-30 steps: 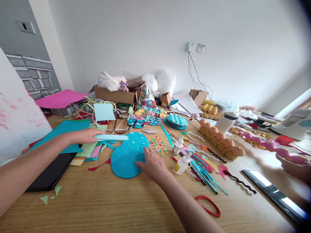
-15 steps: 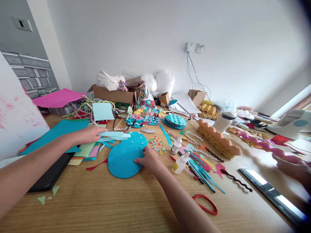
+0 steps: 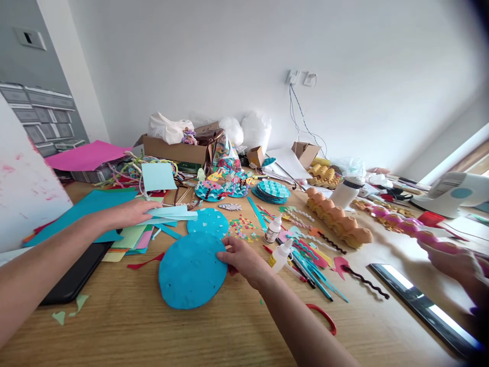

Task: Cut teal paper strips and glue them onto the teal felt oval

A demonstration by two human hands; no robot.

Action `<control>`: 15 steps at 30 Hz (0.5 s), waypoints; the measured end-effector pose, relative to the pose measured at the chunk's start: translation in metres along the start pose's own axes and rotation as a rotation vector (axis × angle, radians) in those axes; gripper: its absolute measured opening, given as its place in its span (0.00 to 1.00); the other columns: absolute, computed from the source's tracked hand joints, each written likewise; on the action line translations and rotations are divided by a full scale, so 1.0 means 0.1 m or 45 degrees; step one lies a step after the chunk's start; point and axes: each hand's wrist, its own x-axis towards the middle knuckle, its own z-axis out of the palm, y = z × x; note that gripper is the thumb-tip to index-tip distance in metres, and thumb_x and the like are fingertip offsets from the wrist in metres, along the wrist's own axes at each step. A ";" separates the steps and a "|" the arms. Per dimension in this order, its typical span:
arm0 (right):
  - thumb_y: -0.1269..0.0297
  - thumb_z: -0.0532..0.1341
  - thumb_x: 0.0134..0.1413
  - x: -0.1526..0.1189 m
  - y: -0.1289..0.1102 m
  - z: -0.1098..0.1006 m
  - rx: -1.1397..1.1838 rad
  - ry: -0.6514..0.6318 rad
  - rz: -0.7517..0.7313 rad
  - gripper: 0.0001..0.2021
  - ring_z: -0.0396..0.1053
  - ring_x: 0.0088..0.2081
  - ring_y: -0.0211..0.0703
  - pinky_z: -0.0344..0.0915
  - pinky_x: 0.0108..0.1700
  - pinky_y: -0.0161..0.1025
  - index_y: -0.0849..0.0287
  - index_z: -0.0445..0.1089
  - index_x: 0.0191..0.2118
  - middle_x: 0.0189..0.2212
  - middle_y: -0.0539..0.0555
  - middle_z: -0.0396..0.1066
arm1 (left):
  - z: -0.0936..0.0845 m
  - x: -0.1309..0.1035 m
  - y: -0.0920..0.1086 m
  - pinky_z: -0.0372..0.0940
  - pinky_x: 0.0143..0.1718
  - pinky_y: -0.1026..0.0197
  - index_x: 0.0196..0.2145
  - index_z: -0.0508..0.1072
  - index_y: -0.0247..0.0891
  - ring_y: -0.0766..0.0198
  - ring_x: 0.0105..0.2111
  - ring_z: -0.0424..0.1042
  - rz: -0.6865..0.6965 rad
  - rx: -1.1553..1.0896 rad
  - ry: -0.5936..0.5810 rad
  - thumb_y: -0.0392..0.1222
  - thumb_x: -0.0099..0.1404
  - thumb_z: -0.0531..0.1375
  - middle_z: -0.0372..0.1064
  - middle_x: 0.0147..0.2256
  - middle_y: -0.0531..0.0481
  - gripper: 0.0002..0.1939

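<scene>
My right hand (image 3: 244, 261) pinches the right edge of a blue paper disc (image 3: 191, 272), thumb on top. The disc looks slightly raised and tilted above the wooden table. Just behind it lies a second blue disc (image 3: 208, 220) with small pale bits on it, its near edge partly covered. My left hand (image 3: 133, 211) is closed over pale blue paper strips (image 3: 175, 211), which stick out to the right from the fingers. Under and beside that hand are stacked coloured paper sheets (image 3: 132, 237). A red paper strip (image 3: 147, 261) lies left of the held disc.
Glue bottles (image 3: 280, 255), pens and pipe cleaners lie right of my right hand, with red scissors handles (image 3: 324, 317) nearer me. Confetti (image 3: 244, 227) and stacked wavy-topped discs (image 3: 272, 190) are farther back. Another person's hand (image 3: 453, 262) touches a pink egg-carton strip (image 3: 414, 228).
My right hand has drawn the plain blue disc toward me and slightly left, uncovering more of the disc behind. My left hand with the strips has shifted slightly left in view.
</scene>
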 end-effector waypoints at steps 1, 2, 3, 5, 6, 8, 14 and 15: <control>0.66 0.56 0.50 -0.02 0.01 -0.02 -0.001 -0.014 0.002 0.08 0.59 0.18 0.30 0.56 0.19 0.28 0.58 0.60 0.38 0.21 0.42 0.58 | 0.00 -0.01 0.00 0.59 0.44 0.62 0.54 0.61 0.37 0.54 0.50 0.63 -0.001 -0.003 -0.001 0.36 0.62 0.48 0.61 0.55 0.44 0.22; 0.67 0.56 0.50 -0.02 0.02 -0.03 -0.013 -0.023 0.005 0.07 0.59 0.18 0.30 0.56 0.19 0.28 0.58 0.60 0.38 0.20 0.42 0.59 | 0.00 -0.02 0.00 0.59 0.43 0.62 0.54 0.61 0.37 0.55 0.49 0.64 -0.005 -0.005 0.002 0.36 0.62 0.48 0.61 0.54 0.44 0.21; 0.67 0.55 0.51 -0.02 0.04 -0.04 -0.033 -0.026 0.008 0.07 0.59 0.19 0.31 0.56 0.19 0.28 0.59 0.61 0.38 0.20 0.43 0.59 | 0.00 -0.02 0.01 0.60 0.42 0.62 0.54 0.61 0.37 0.55 0.48 0.65 -0.012 -0.006 0.007 0.36 0.63 0.47 0.62 0.54 0.44 0.21; 0.68 0.54 0.51 0.00 0.09 -0.05 -0.098 -0.022 0.013 0.07 0.59 0.19 0.31 0.55 0.19 0.28 0.60 0.62 0.37 0.20 0.43 0.59 | -0.01 -0.04 0.03 0.60 0.41 0.62 0.54 0.61 0.37 0.55 0.46 0.66 -0.031 -0.003 0.024 0.37 0.63 0.47 0.62 0.53 0.43 0.21; 0.69 0.53 0.51 0.02 0.11 -0.04 -0.142 -0.015 0.012 0.07 0.60 0.19 0.32 0.56 0.20 0.29 0.60 0.63 0.37 0.20 0.44 0.60 | -0.02 -0.05 0.04 0.60 0.40 0.62 0.54 0.61 0.37 0.54 0.45 0.66 -0.042 0.000 0.036 0.37 0.63 0.47 0.63 0.53 0.43 0.21; 0.70 0.53 0.50 0.04 0.15 -0.03 -0.253 0.015 -0.004 0.09 0.61 0.20 0.33 0.57 0.21 0.30 0.60 0.66 0.38 0.22 0.46 0.62 | -0.04 -0.08 0.07 0.60 0.39 0.62 0.53 0.62 0.36 0.55 0.44 0.67 -0.056 0.007 0.060 0.37 0.63 0.47 0.64 0.51 0.43 0.20; 0.70 0.56 0.49 0.02 0.14 0.03 -0.633 0.186 -0.085 0.16 0.68 0.38 0.44 0.60 0.38 0.36 0.62 0.66 0.46 0.37 0.57 0.70 | -0.09 -0.18 0.14 0.60 0.39 0.64 0.49 0.65 0.38 0.58 0.43 0.67 -0.009 0.006 0.171 0.40 0.64 0.45 0.68 0.47 0.46 0.18; 0.70 0.55 0.50 0.00 0.13 0.04 -0.683 0.191 -0.087 0.16 0.67 0.40 0.45 0.59 0.39 0.37 0.62 0.66 0.46 0.38 0.58 0.71 | -0.09 -0.18 0.13 0.60 0.40 0.64 0.49 0.65 0.39 0.58 0.43 0.67 0.001 0.010 0.190 0.40 0.64 0.45 0.68 0.48 0.47 0.18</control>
